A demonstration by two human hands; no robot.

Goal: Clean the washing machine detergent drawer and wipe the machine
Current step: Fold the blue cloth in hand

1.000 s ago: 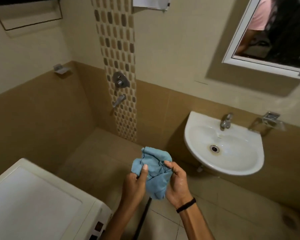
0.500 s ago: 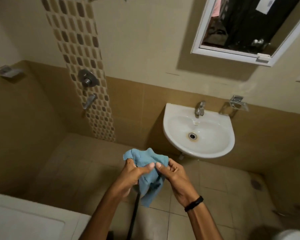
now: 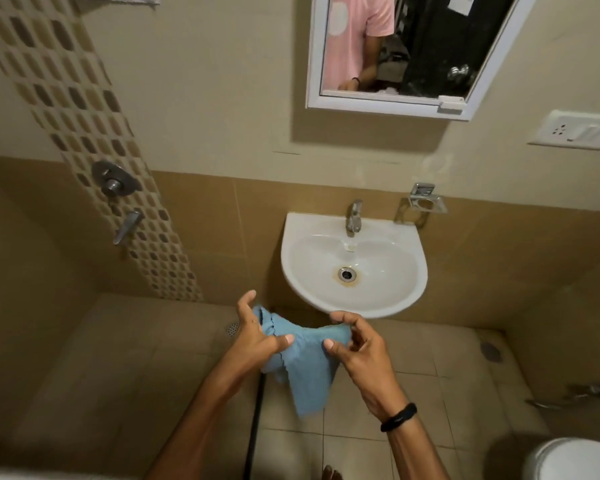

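The blue cloth [image 3: 309, 368] hangs above the tiled floor [image 3: 447, 368], just in front of the white sink [image 3: 388, 303]. The left hand [image 3: 257, 337] grips its bunched end and the right hand [image 3: 361, 355] pinches the other. A tap [image 3: 354, 216] and a mirror [image 3: 395, 46] sit above the sink, and a toilet [image 3: 575, 459] is cut off at bottom right.

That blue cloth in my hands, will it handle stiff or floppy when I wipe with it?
Likely floppy: the blue cloth sags between the left hand and right hand, and its free end hangs straight down. Probably light too, since a loose thumb-and-finger hold carries it.
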